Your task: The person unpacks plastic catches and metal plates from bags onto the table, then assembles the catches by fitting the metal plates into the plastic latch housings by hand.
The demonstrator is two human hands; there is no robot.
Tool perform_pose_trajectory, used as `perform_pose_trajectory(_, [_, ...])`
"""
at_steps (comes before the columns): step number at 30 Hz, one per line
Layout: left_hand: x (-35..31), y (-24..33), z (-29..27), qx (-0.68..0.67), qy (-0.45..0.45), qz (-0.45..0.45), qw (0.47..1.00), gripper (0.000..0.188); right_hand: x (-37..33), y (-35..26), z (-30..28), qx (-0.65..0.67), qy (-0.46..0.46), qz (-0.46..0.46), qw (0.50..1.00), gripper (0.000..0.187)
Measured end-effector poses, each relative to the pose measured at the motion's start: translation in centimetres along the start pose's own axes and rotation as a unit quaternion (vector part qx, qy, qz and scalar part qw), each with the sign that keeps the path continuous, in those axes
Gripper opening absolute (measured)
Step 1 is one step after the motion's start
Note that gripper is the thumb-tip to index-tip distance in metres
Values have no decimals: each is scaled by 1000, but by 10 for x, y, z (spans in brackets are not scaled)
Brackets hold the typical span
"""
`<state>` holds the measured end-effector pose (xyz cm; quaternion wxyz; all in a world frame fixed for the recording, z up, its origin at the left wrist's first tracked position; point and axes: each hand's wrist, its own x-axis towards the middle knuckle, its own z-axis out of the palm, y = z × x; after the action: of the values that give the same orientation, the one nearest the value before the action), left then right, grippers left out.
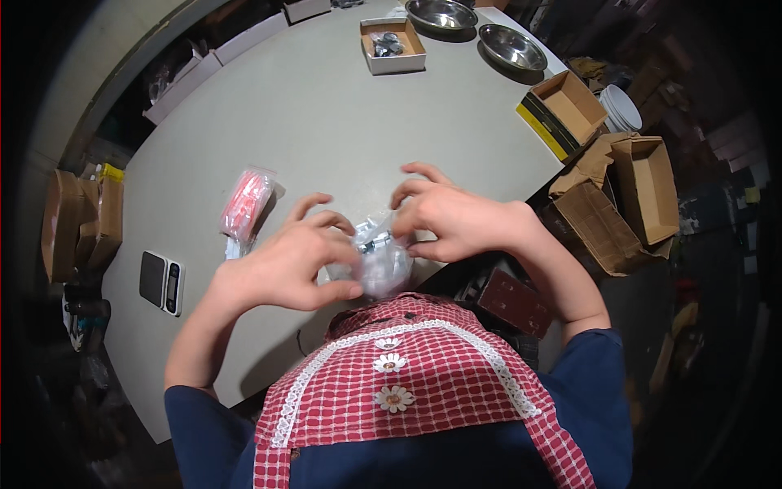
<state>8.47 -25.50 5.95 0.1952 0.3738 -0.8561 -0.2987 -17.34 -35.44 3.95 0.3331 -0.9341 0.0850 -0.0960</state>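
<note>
Close to my apron, at the near edge of the table, stands a clear plastic bag (383, 273) with small shiny metal parts (373, 239) showing at its top. My left hand (297, 261) grips the bag's left side, its thumb low and two fingers raised. On the other side my right hand (448, 213) has its curled fingers and thumb at the bag's upper right edge, with one finger lifted. The exact finger contact is partly hidden and slightly blurred. Left of my hands lies a clear bag of red-and-pink pieces (248, 202).
A digital scale (160, 283) sits at the left edge of the grey table (326, 122). Far off are a small box of parts (393, 47) and two steel bowls (512, 48), (441, 15). Cardboard boxes (562, 114), (615, 204) stand at the right, more cardboard (77, 224) at the left.
</note>
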Motion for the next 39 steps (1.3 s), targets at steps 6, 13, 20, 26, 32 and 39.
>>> perform_pose_trajectory(6, [-32,32,-13,307,-210,-104,923,26,-24,-47,-9,-183,-110,19,977,9])
perform_pose_trajectory(13, [-45,-19,-21,299,-7,-59,952,12,-20,-11,-16,-177,-20,54,982,16])
perform_pose_trajectory(20, [-45,-125,36,-60,380,-238,892,30,-33,90,54,-66,366,285,883,43])
perform_pose_trajectory(26, [-113,-117,171,48,115,-297,947,67,-67,58,168,85,60,359,928,54])
perform_pose_trajectory(32, [-87,-159,190,7,205,-371,906,30,-43,94,185,83,171,346,919,27])
perform_pose_trajectory(39, [-43,-177,91,-296,281,-410,816,20,13,125,114,523,290,365,714,16])
